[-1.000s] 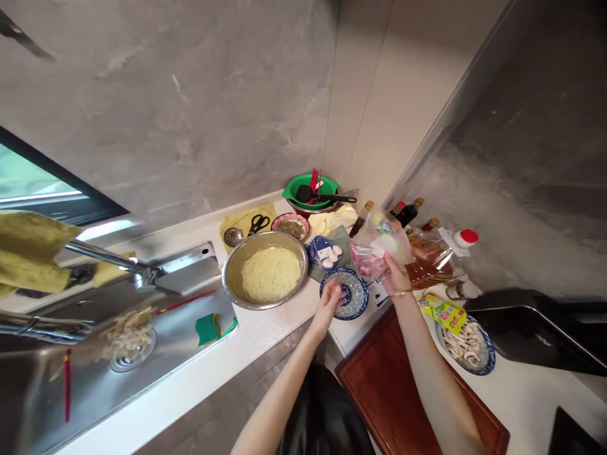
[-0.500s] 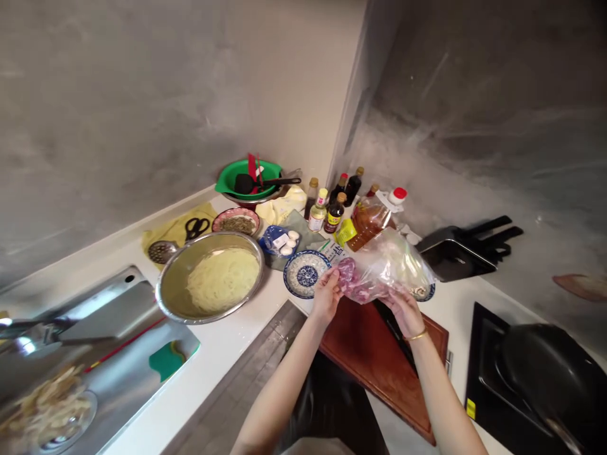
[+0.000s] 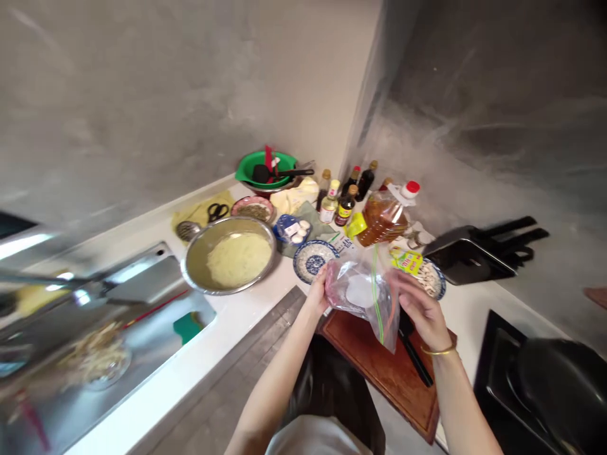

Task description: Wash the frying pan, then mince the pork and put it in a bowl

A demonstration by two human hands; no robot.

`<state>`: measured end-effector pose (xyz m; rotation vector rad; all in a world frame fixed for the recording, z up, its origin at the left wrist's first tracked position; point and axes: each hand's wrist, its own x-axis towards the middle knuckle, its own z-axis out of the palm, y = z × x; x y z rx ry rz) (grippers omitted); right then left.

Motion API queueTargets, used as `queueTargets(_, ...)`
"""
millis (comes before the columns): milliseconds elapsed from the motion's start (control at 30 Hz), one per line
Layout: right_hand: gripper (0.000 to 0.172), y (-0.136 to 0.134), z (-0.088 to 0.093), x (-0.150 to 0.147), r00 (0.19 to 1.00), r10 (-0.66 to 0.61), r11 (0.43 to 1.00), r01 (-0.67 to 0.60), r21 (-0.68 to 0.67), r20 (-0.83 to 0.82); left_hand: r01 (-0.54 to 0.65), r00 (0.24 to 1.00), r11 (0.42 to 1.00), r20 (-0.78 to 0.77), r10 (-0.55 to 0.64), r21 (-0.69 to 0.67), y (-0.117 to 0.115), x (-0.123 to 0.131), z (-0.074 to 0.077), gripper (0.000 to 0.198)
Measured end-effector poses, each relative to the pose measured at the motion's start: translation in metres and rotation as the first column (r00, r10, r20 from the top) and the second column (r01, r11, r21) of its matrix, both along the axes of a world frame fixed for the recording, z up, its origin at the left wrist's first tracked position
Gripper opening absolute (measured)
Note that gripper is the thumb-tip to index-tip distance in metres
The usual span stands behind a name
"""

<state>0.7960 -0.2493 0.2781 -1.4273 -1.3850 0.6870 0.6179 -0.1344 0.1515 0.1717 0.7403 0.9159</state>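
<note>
My left hand [image 3: 318, 289] is closed around the lower end of a clear zip bag [image 3: 363, 294], where reddish-pink raw meat [image 3: 334, 284] shows through the plastic. The bag's zip strip hangs toward the right. Slightly blurred, my right hand [image 3: 422, 306] has its fingers bent against the zip end, seemingly pinching the plastic. Below both hands lies a brown cutting board [image 3: 374, 366], with a black-handled knife [image 3: 416, 357] on it. Behind the bag sits a blue-and-white plate [image 3: 303, 264]. A second plate holding pale sliced food [image 3: 429, 279] is just beyond my right hand.
A steel basin [image 3: 190, 265] of pale strands in liquid stands left, by the sink [image 3: 156, 354]. Packaged eggs [image 3: 298, 231], sauce bottles [image 3: 346, 205] and an oil jug [image 3: 383, 218] fill the corner. Right are a knife block [image 3: 467, 256] and a black pan [image 3: 564, 385].
The bag has been turned, so its zip end now hangs to the right and downward. My right hand has shifted to that end. The view has swung slightly left.
</note>
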Motion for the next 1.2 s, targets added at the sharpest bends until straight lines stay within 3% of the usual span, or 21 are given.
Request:
queueTargets(100,0.028,0.025,0.001,-0.024,0.990,0.046,0.989,-0.063,0.136,0.130,-0.161,0.985,0.985,-0.056,0.165,0.070,-0.001,-0.044,0.002,0.034)
queueTargets(167,0.019,0.043,-0.007,-0.042,0.950,0.210,0.973,-0.225,0.042,0.232,-0.240,0.963,0.965,-0.101,0.250,0.105,-0.005,-0.075,0.003,0.034)
queueTargets(233,0.019,0.061,-0.020,-0.064,0.887,0.408,0.911,-0.379,-0.164,0.216,-0.298,0.936,0.944,-0.149,0.318,0.144,-0.011,-0.102,0.005,0.034)
queueTargets(333,0.048,0.083,-0.046,-0.098,0.814,0.566,0.727,-0.566,-0.389,-0.127,-0.349,0.891,0.913,-0.227,0.393,0.211,-0.018,-0.122,0.009,0.035)
queueTargets(400,0.059,0.092,-0.064,-0.116,0.721,0.541,0.612,-0.691,-0.385,-0.433,-0.382,0.846,0.884,-0.282,0.452,0.271,-0.018,-0.125,0.012,0.033)
queueTargets(500,0.064,0.101,-0.088,-0.131,0.647,0.419,0.567,-0.735,-0.373,-0.637,-0.440,0.748,0.816,-0.350,0.564,0.375,-0.011,-0.124,0.019,0.025)
queueTargets(567,0.068,0.106,-0.102,-0.133,0.646,0.363,0.553,-0.730,-0.403,-0.672,-0.392,0.650,0.761,-0.430,0.627,0.517,-0.003,-0.122,0.027,0.019)
queueTargets(633,0.066,0.112,-0.112,-0.134,0.642,0.318,0.576,-0.715,-0.395,-0.698,-0.198,0.535,0.704,-0.526,0.660,0.682,0.006,-0.120,0.037,0.016)
queueTargets(700,0.057,0.119,-0.119,-0.135,0.633,0.276,0.645,-0.680,-0.349,-0.724,0.108,0.455,0.640,-0.610,0.649,0.761,0.014,-0.115,0.047,0.016)
queueTargets(767,0.049,0.127,-0.125,-0.135,0.613,0.236,0.717,-0.633,-0.291,-0.754,0.374,0.429,0.566,-0.678,0.597,0.735,0.022,-0.107,0.056,0.017)
queueTargets(833,0.042,0.135,-0.129,-0.134,0.588,0.205,0.754,-0.604,-0.256,-0.783,0.545,0.370,0.493,-0.722,0.584,0.678,0.029,-0.100,0.064,0.019)
queueTargets(1000,0.033,0.142,-0.134,-0.128,0.496,0.059,0.882,-0.432,-0.187,-0.866,0.703,0.148,0.445,-0.726,0.671,0.554,0.047,-0.090,0.074,0.020)
queueTargets(1067,0.036,0.143,-0.133,-0.126,0.480,0.005,0.923,-0.339,-0.181,-0.877,0.728,0.127,0.448,-0.744,0.656,0.520,0.052,-0.088,0.073,0.021)
queueTargets(1200,0.027,0.145,-0.131,-0.121,0.489,-0.057,0.934,-0.282,-0.220,-0.870,0.719,0.125,0.470,-0.760,0.638,0.512,0.056,-0.085,0.062,0.024)
